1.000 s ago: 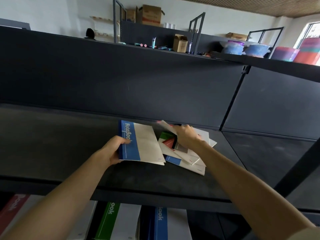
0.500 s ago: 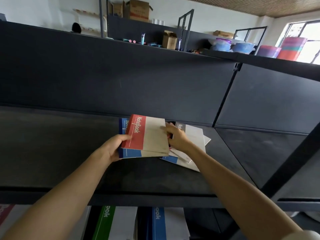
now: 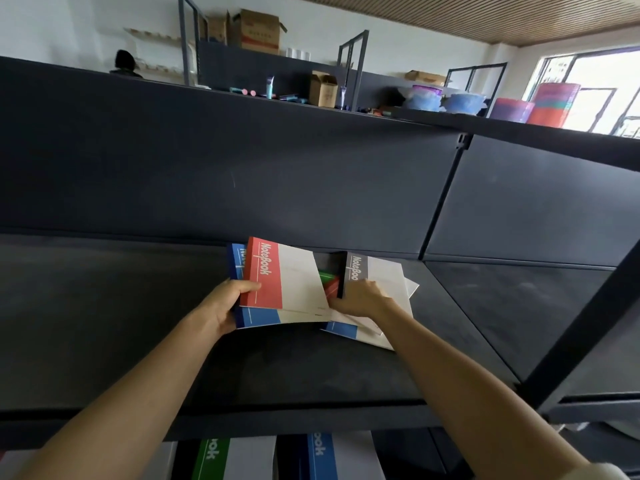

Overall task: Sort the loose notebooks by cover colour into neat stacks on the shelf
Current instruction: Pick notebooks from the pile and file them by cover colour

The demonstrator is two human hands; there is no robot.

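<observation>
1. The dark shelf (image 3: 121,323) in front of you holds all the loose notebooks near its middle, close to the back panel. From the left they run: a blue notebook (image 3: 259,317) with a red notebook (image 3: 273,275) lying on top of it, then a sliver of a green notebook (image 3: 326,274), then a grey notebook (image 3: 372,271) topping a fanned pile. A second blue notebook (image 3: 341,330) pokes out at the pile's near edge.
2. The lower shelf (image 3: 408,452) beneath shows 2 more covers, a green-banded notebook (image 3: 211,459) on the left and a blue-banded notebook (image 3: 322,455) to its right.
3. On the top ledge stand cardboard boxes (image 3: 258,31). You cannot tell what is in them.
4. Your left hand (image 3: 225,306) grips the red and blue notebooks together at their spine edge. The thumb lies over the red cover and the fingers curl underneath. The forearm reaches in from the lower left.
5. Your right hand (image 3: 360,299) pinches the grey notebook near its dark spine. The thumb rests on the cover and the fingertips are tucked below the near edge. That forearm comes in from the lower right.
</observation>
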